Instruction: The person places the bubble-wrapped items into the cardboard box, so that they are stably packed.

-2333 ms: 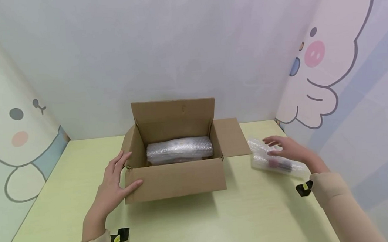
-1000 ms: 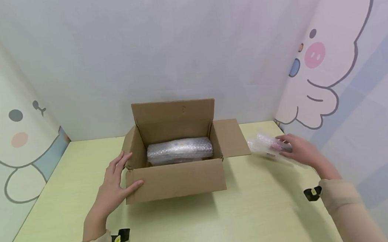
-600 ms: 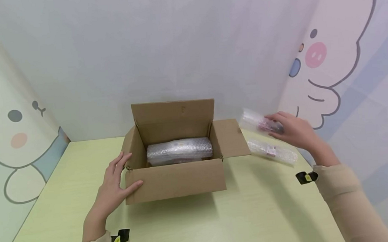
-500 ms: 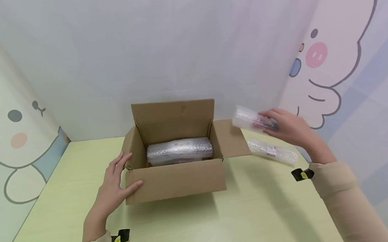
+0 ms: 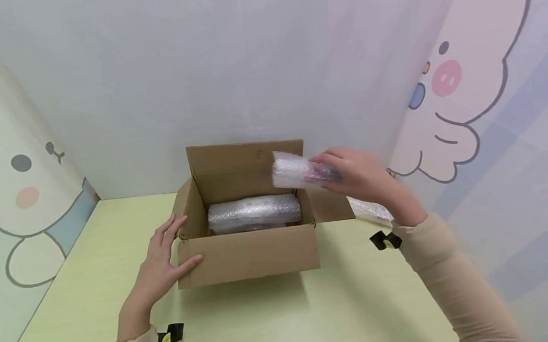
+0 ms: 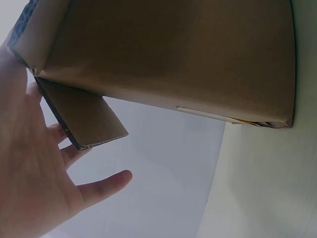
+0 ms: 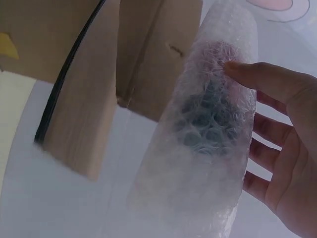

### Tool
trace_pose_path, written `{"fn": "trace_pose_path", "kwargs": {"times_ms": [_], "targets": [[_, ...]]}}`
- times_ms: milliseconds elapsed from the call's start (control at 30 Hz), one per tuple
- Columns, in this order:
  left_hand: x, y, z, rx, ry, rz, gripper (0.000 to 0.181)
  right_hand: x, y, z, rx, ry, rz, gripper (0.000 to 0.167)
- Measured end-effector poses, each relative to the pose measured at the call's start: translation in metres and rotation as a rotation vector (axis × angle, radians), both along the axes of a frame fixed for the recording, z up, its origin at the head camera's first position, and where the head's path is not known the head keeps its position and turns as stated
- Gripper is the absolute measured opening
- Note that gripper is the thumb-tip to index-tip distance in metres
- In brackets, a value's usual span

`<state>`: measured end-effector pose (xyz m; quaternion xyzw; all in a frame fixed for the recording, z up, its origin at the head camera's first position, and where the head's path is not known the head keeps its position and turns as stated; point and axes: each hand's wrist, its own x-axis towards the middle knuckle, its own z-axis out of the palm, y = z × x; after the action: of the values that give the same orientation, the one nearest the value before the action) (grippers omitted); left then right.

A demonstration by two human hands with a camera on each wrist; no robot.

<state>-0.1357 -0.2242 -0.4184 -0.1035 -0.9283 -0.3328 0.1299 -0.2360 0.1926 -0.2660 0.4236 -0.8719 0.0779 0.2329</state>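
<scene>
My right hand [image 5: 361, 173] grips a bubble-wrapped package [image 5: 295, 172] with something pink and dark inside, holding it above the right rear part of an open cardboard box [image 5: 248, 256]. In the right wrist view, the thumb presses the bubble wrap [image 7: 213, 114] from one side and the fingers lie along the other. Inside the box sits another bubble-wrapped bundle [image 5: 253, 214]. My left hand [image 5: 153, 270] rests with spread fingers on the box's left front corner. The left wrist view shows its thumb stretched away from a small cardboard flap [image 6: 86, 116].
On the table [image 5: 357, 302] to the right, a further bubble-wrapped package [image 5: 370, 210] lies partly hidden behind the box's right flap [image 5: 330, 205] and my right arm. The back flap [image 5: 236, 163] stands upright near the rear wall. Cartoon-printed walls enclose both sides.
My right hand has picked up one bubble-wrapped package from the table at right and carried it up and left over the box. The left hand and the box have stayed in place.
</scene>
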Motion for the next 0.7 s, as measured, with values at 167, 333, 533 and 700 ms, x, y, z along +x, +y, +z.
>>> {"fn": "trace_pose_path", "kwargs": {"times_ms": [167, 333, 533, 700], "targets": [[0.0, 0.0, 0.001, 0.003, 0.001, -0.003, 0.087, 0.002, -0.035, -0.003, 0.025, -0.001, 0.073, 0.046], [0.0, 0.0, 0.002, 0.003, 0.004, -0.004, 0.087, 0.004, -0.066, -0.012, 0.068, 0.008, 0.156, 0.044], [0.0, 0.001, 0.002, -0.002, 0.007, 0.0, 0.088, 0.007, -0.093, -0.028, 0.118, 0.068, 0.206, 0.038], [0.0, 0.001, 0.003, -0.003, 0.008, 0.001, 0.088, 0.007, -0.107, -0.04, 0.136, 0.097, 0.228, 0.031]]}}
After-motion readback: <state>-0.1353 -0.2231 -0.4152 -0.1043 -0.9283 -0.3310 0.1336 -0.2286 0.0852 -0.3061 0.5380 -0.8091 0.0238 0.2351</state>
